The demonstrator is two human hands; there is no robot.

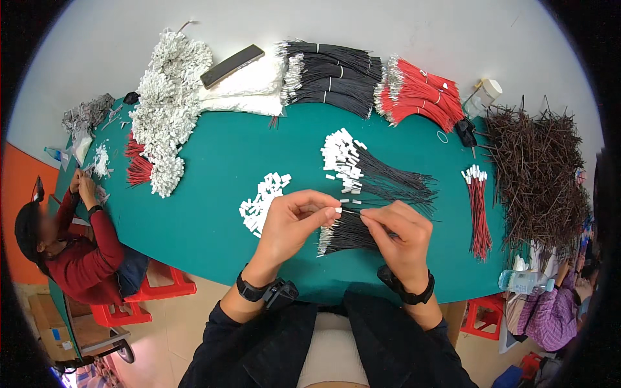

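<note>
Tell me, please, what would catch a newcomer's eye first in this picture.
Probably the white heap at the back left of the green table and the dark brown tangle at its right end. Black bundles and red bundles line the back between them. Nearer centre, white caps cluster at one end of black wires.

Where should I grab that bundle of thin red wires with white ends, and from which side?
Probably mid-length around the red wire bundle, coming from the left, where your right hand is: its wires run lengthwise toward you, and the tangled brown pile crowds its right.
</note>
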